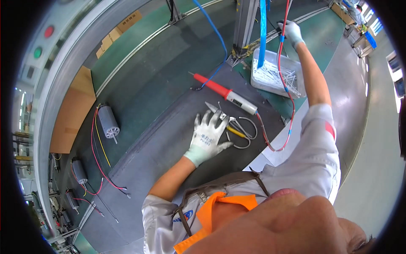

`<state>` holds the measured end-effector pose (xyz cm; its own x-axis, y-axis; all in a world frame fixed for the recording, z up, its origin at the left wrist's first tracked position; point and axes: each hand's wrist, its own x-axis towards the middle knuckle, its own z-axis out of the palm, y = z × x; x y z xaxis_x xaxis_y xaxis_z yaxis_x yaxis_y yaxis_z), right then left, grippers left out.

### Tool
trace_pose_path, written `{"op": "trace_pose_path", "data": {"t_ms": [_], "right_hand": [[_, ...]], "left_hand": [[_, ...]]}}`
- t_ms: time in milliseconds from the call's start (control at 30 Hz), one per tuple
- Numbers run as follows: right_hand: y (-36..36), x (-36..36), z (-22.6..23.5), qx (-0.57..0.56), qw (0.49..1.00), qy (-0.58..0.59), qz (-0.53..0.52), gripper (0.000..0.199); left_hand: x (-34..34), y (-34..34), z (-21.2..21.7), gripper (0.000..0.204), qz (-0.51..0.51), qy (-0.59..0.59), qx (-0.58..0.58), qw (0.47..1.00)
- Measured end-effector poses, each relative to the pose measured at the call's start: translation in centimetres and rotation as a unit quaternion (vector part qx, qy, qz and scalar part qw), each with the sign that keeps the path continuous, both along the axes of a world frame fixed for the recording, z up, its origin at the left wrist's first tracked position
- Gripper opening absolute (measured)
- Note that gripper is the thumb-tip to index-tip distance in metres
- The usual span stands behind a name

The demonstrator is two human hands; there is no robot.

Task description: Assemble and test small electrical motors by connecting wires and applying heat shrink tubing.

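My left hand (208, 134) lay flat with fingers spread on the pliers (239, 132) on the grey mat (169, 144). My right hand (291, 31), raised far ahead, gripped the red wire (280, 59).

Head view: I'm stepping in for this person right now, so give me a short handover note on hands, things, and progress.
Left hand: gloved, flat on the dark mat, fingers spread over the pliers.
Right hand: gloved, raised, gripping the red wire, which loops down to the mat.
Soldering iron lies on the mat; white tray sits behind it.
Three motors lie apart at left, wires attached.
Done: not clear. Left: cannot tell from this view.
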<state>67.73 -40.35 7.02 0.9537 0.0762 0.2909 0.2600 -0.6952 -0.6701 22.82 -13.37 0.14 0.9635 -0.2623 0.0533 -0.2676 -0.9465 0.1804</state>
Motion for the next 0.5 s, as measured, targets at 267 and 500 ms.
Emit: {"op": "trace_pose_path", "data": {"t_ms": [267, 500], "right_hand": [[4.3, 16.8, -4.1, -0.206, 0.976, 0.0, -0.067, 0.039], [7.9, 23.4, -5.2, -0.115, 0.982, -0.021, -0.15, 0.052]], "left_hand": [[1.5, -1.0, 0.1, 0.096, -0.028, 0.02, 0.01, 0.999], [0.7, -0.6, -4.3, 0.051, -0.011, -0.057, 0.088, 0.994]]}}
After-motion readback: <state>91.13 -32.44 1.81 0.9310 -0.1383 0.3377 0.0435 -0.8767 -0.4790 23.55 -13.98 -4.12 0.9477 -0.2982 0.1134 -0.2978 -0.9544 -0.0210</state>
